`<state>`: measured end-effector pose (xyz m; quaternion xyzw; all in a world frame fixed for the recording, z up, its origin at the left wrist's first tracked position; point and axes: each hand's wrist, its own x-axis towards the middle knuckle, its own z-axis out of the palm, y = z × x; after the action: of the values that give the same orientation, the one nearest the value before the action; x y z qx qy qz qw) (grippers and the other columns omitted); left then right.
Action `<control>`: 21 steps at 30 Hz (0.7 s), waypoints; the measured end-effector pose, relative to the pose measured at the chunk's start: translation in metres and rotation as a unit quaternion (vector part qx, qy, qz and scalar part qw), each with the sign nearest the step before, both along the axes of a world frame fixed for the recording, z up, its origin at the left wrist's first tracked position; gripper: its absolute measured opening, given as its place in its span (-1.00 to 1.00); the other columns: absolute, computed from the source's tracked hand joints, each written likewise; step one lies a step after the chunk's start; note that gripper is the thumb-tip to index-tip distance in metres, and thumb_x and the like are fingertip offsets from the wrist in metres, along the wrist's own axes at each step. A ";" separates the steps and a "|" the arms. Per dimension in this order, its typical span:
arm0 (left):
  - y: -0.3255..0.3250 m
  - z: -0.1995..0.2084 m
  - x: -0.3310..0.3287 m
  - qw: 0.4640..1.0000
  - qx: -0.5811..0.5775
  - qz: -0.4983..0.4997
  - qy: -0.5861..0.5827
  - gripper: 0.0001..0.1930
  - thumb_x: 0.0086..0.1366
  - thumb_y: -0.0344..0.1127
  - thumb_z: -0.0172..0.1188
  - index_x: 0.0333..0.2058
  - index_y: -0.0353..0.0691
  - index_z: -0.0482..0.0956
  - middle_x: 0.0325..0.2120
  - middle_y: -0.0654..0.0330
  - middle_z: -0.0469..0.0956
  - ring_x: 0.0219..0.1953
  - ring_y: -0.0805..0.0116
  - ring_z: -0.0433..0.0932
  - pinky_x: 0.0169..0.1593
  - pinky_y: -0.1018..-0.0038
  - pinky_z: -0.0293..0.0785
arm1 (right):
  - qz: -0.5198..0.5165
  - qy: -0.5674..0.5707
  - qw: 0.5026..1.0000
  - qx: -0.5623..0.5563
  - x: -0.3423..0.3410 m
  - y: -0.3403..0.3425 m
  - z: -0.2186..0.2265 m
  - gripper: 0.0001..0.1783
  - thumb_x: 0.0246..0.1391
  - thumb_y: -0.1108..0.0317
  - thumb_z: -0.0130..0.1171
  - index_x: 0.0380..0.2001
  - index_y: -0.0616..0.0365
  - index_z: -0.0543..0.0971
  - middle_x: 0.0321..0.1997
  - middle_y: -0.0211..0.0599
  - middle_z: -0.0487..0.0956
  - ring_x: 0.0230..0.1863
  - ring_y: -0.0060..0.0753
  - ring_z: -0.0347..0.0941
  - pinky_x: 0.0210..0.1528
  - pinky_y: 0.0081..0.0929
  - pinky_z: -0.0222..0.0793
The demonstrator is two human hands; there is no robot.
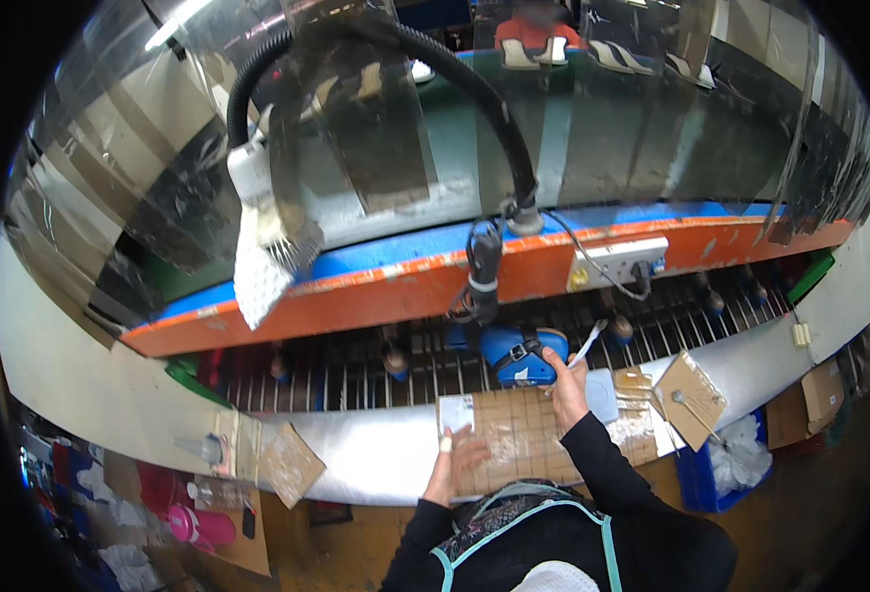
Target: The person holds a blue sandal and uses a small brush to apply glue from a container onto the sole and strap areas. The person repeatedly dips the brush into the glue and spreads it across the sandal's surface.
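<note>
My right hand (568, 390) is closed on the near end of a blue shoe last (519, 353) with a black buckled strap across it. A thin brush with a pale handle (587, 346) sticks up from between the same fingers. The last is held over the edge of a rack of metal rods. My left hand (455, 460) is open, its fingers spread over a tape-covered cardboard sheet (514, 429) on the bench. White tape or a bandage wraps one finger. Beside my right hand lies a pale blue-grey lid or flat dish (602, 395).
Rods (356, 380) run along behind the bench, with several lasts among them. A power strip (617, 264) sits on the orange rail. A hose with a white-wrapped nozzle (262, 266) hangs at left. Sticks lie on cardboard (689, 400) at right, above a blue bin (721, 493).
</note>
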<state>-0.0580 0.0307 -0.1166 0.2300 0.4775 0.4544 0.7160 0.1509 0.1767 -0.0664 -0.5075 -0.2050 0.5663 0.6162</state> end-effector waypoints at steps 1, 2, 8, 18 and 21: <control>-0.006 -0.011 -0.007 0.999 -0.042 0.021 -0.002 -0.15 0.31 0.43 -0.31 0.31 -0.16 0.08 0.07 -0.10 0.43 0.04 0.07 0.51 0.19 0.19 0.24 | -0.030 -0.157 0.987 0.011 -0.005 0.016 -0.007 -0.34 -0.17 0.14 0.47 -0.22 0.18 0.22 -0.27 -0.22 0.37 -0.40 -0.32 0.46 -0.41 -0.37 0.42; -0.012 -0.021 -0.015 0.994 -0.098 0.041 0.001 -0.21 0.33 0.39 -0.28 0.27 -0.15 0.15 0.09 -0.08 0.42 0.05 0.11 0.50 0.15 0.23 0.26 | -0.060 -0.308 0.950 0.005 -0.010 0.031 -0.014 -0.35 -0.18 0.14 0.47 -0.23 0.19 0.23 -0.25 -0.21 0.37 -0.39 -0.23 0.43 -0.34 -0.32 0.37; -0.025 -0.041 -0.064 0.980 -0.167 0.077 0.074 -0.35 0.35 0.21 -0.08 0.22 -0.14 0.18 0.05 -0.06 0.45 0.04 0.12 0.52 0.07 0.27 0.31 | -0.040 -0.454 0.889 0.049 -0.036 0.085 -0.083 -0.25 -0.25 0.21 0.45 -0.08 0.35 0.26 -0.27 0.23 0.54 -0.19 0.35 0.48 -0.15 0.00 0.37; 0.007 -0.031 -0.076 0.968 -0.187 0.098 0.134 -0.41 0.38 0.05 -0.02 0.23 -0.20 0.21 -0.04 -0.01 0.52 -0.05 0.14 0.58 0.01 0.32 0.41 | 0.223 -0.746 0.626 0.050 0.020 0.156 -0.168 -0.02 -0.21 0.00 0.36 0.23 0.26 0.22 0.08 0.20 0.47 0.13 0.14 0.38 0.18 -0.16 0.29; 0.020 -0.024 -0.074 0.973 -0.169 0.086 0.130 -0.43 0.37 0.02 0.01 0.21 -0.20 0.23 -0.06 0.01 0.53 -0.08 0.14 0.60 -0.04 0.37 0.44 | 0.222 -0.779 0.586 0.012 0.063 0.180 -0.161 -0.08 -0.18 0.01 0.35 0.20 0.25 0.26 0.07 0.16 0.49 0.12 0.12 0.39 0.17 -0.16 0.29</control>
<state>-0.1323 0.0506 -0.1405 0.1209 0.6545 0.3932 0.6343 0.2141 0.3570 -0.2276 -0.6856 -0.7200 0.0705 0.0814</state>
